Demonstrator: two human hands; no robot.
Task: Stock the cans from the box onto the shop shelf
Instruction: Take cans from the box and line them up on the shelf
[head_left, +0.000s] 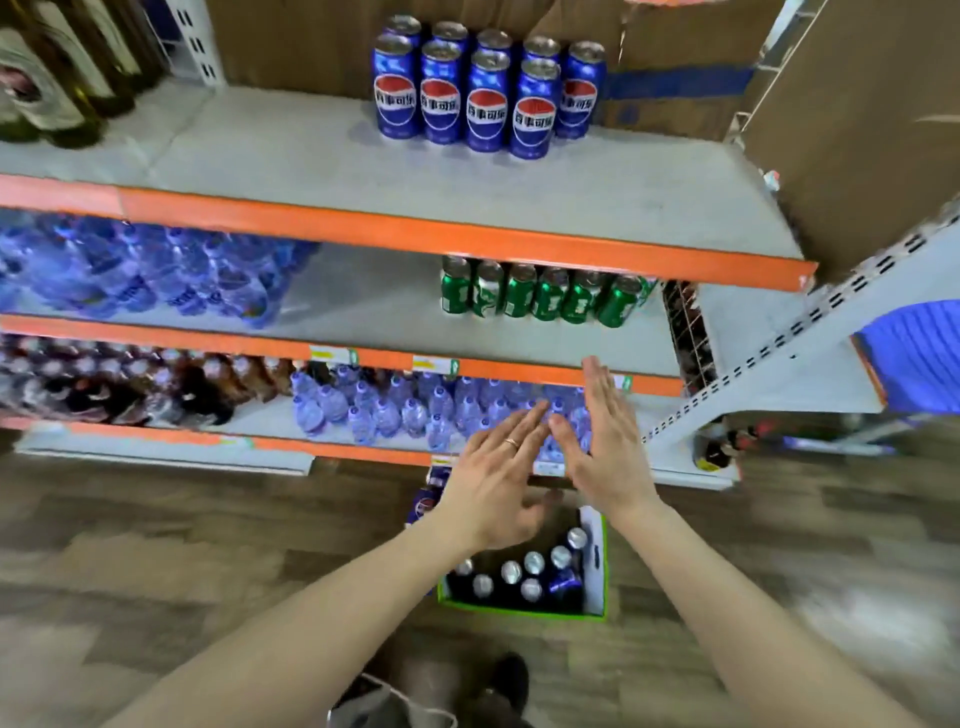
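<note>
head view | high, facing forward-down | shelf (467, 239) near | floor below

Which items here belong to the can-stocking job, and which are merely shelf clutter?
Job: blue cola cans on the top shelf; green-edged cardboard box of cans on the floor; open left hand; open right hand.
Bystanders: green cans; clear water bottles; dark glass bottles.

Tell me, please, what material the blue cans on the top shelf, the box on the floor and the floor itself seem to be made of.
Blue cans: probably aluminium, glossy printed sides, with bare silver tops.
Box: likely cardboard, with thin flat walls, white inside and green at the edge.
Floor: wood-look planks, perhaps laminate or vinyl; a soft sheen shows, but the blur leaves it open.
</note>
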